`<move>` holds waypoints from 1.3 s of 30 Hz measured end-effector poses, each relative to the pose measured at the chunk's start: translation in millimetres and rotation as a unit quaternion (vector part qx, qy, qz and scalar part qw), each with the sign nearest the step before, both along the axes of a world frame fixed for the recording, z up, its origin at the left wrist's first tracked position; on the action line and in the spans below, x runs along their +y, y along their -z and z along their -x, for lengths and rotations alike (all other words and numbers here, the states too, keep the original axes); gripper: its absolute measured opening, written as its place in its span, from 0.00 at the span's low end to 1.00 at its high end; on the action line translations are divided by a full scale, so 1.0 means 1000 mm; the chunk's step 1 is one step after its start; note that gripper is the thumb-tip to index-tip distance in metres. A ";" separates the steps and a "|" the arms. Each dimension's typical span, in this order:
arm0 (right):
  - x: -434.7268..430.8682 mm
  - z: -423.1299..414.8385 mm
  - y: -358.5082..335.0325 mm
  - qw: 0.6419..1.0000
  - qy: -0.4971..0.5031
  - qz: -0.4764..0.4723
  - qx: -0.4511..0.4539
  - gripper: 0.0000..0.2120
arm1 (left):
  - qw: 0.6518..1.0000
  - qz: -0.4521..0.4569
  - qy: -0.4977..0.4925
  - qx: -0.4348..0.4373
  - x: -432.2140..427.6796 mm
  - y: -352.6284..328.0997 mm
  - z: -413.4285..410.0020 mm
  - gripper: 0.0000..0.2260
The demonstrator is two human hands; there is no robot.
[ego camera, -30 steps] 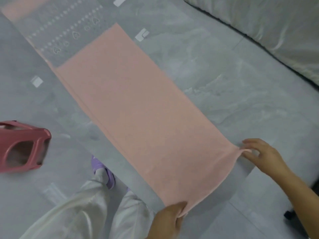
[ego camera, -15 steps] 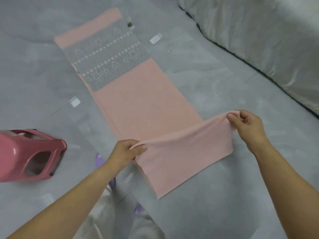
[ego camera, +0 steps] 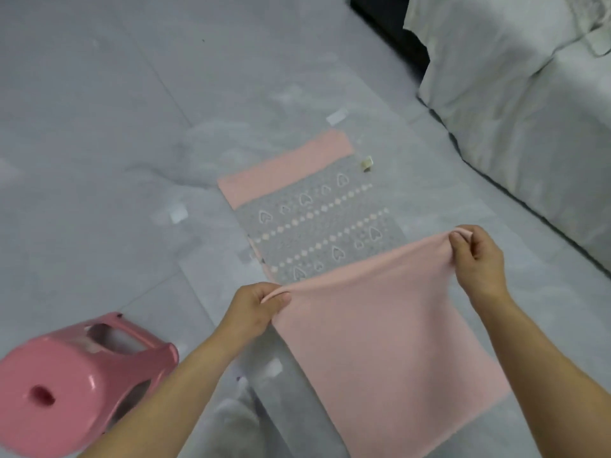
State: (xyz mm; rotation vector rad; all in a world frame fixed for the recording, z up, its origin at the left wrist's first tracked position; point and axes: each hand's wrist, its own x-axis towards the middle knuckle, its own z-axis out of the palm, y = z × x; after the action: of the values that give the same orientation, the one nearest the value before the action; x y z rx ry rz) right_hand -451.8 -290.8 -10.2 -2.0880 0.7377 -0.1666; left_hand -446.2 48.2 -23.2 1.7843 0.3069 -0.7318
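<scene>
Now, towel (ego camera: 380, 342): soft pink rectangle with a grey heart-patterned band (ego camera: 317, 233), draping at lower centre.
Left hand (ego camera: 254, 309): is pinching the lifted left corner.
Right hand (ego camera: 479, 259): is pinching the right corner.

Soft, cool, even light left only faint shadows, white glare sat on the glossy pink plastic stool (ego camera: 82, 375), and the frame's edges bowed and blurred.

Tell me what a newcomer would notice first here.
The pink towel on the grey floor draws the eye, its near end lifted over toward the heart-patterned grey band. The left hand and the right hand each pinch a corner of the lifted edge. A glossy pink stool sits at lower left.
</scene>
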 end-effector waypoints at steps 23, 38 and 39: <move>0.091 -0.311 0.116 0.989 0.008 0.143 0.039 0.10 | 0.989 -0.065 -0.042 -0.124 0.061 0.089 -0.272 0.09; 0.116 -0.271 0.144 0.898 -0.252 0.360 -0.034 0.23 | 0.836 -0.344 0.168 -0.392 0.016 0.112 -0.245 0.17; 0.119 -0.257 0.148 0.871 -0.320 0.370 -0.042 0.24 | 0.815 -0.326 0.248 -0.409 0.005 0.118 -0.235 0.18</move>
State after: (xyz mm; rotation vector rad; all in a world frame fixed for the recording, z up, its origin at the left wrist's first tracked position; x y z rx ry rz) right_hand -194.8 -172.1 -158.3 -2.9115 -0.1581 -0.1826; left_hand -211.2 52.8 -140.9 2.7012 -0.5908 -0.1128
